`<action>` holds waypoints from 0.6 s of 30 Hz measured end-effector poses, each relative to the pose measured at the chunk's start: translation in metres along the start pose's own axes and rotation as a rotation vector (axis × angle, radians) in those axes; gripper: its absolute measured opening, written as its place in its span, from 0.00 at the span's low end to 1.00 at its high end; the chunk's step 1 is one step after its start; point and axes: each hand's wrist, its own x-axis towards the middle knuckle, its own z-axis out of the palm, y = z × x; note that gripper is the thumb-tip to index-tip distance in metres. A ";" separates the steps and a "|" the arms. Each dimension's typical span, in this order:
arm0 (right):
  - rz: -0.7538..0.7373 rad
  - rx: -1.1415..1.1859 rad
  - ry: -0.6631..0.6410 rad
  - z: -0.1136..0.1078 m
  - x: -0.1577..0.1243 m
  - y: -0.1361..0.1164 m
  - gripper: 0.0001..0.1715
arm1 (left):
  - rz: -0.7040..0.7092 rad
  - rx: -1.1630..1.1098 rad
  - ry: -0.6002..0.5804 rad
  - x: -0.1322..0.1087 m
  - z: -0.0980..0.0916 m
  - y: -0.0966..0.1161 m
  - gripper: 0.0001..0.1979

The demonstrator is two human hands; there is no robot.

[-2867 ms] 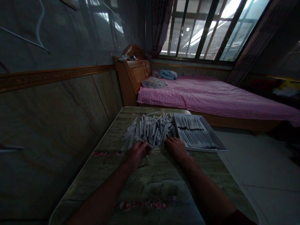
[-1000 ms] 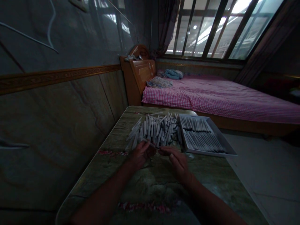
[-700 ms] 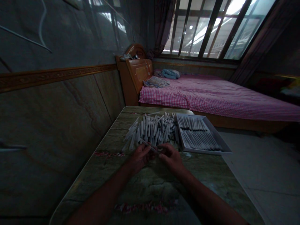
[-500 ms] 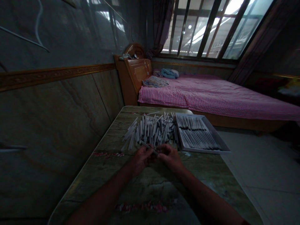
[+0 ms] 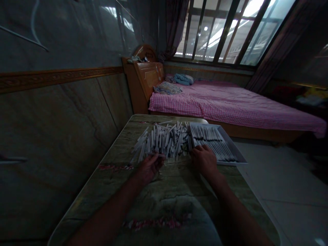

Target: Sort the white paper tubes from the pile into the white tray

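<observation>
A heap of loose white paper tubes (image 5: 164,140) lies crisscrossed on the far half of a stone-patterned table (image 5: 166,182). My left hand (image 5: 150,169) is at the heap's near edge, with a single white tube (image 5: 155,154) pinched in its fingers. A shallow white tray (image 5: 230,147) stands to the right of the heap, holding tubes in neat parallel rows. My right hand (image 5: 203,160) lies palm down over the tray's near corner, its fingers hiding part of the rows. Whether it holds a tube is hidden.
Pink-red paper scraps (image 5: 115,167) lie along the table's left side and near its front (image 5: 156,222). A tiled wall (image 5: 64,130) runs along the left edge. A bed with a pink gingham sheet (image 5: 217,106) stands beyond the table, and a tiled floor (image 5: 287,184) lies right.
My hands, close together around a tube a moment ago, have parted. The right hand has moved right and onto the tray, while the left stays at the heap with a tube.
</observation>
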 end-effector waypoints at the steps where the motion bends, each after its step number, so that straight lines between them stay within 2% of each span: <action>1: -0.017 -0.054 -0.019 -0.003 0.000 0.002 0.08 | -0.001 0.001 -0.001 0.000 0.000 0.000 0.03; 6: -0.061 -0.139 -0.097 -0.002 -0.004 -0.001 0.09 | -0.012 0.017 0.005 -0.002 0.003 -0.001 0.03; 18: -0.062 -0.147 -0.167 0.005 -0.003 -0.002 0.10 | -0.015 -0.004 0.000 0.000 0.001 -0.003 0.02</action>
